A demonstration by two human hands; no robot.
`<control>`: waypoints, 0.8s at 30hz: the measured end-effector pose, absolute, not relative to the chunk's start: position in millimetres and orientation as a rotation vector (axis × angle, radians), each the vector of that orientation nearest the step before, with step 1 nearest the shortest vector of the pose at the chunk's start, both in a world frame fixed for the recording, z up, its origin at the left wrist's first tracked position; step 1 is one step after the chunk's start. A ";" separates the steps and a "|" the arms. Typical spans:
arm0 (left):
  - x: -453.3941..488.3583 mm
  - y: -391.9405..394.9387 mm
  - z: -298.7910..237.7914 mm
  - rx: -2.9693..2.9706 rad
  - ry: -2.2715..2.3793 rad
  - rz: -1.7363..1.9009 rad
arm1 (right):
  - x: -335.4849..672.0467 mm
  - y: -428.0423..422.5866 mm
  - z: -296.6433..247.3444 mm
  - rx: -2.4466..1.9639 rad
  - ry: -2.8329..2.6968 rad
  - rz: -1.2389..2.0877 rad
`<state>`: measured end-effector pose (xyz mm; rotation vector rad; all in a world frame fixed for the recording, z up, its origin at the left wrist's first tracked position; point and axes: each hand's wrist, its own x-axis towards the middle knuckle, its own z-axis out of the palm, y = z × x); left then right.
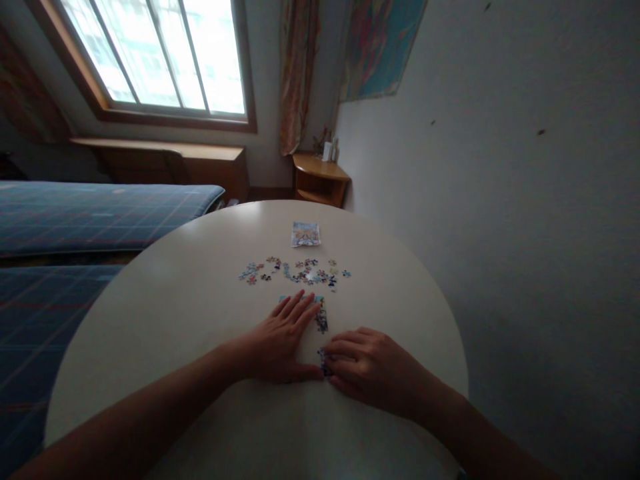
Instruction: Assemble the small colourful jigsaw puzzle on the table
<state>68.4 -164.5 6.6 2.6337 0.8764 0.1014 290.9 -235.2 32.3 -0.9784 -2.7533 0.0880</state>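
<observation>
My left hand (pixel 281 341) lies flat with its fingers spread. Its fingertips rest on an assembled jigsaw section (pixel 322 318), a blue top edge with a darker strip running down its right side; the hand covers part of it. Just below, a smaller joined group of jigsaw pieces (pixel 321 361) sits apart from that strip. The curled fingers of my right hand (pixel 369 363) are on this small group from the right and hide much of it. My left thumb tip touches its lower left edge. Beyond my hands are several loose jigsaw pieces (pixel 305 272).
A small picture sheet (pixel 305 235) lies farther back on the round white table (pixel 200 293). A plaid-covered bed (pixel 100 217) stands left, a wooden corner shelf (pixel 320 170) behind, and a white wall (pixel 525 233) runs along the right. Behind the bed is a window (pixel 165 60).
</observation>
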 end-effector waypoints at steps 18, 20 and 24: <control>44.2 -132.7 28.0 2.669 1.040 0.217 | 320.0 -168.0 59.2 -1.459 -2.496 0.180; 31.7 -117.9 27.3 2.729 1.185 0.314 | 323.3 -146.1 61.6 -1.591 -2.444 0.164; -0.5 -87.7 26.4 2.643 1.658 0.337 | 319.3 -118.4 49.5 -1.782 -2.313 0.097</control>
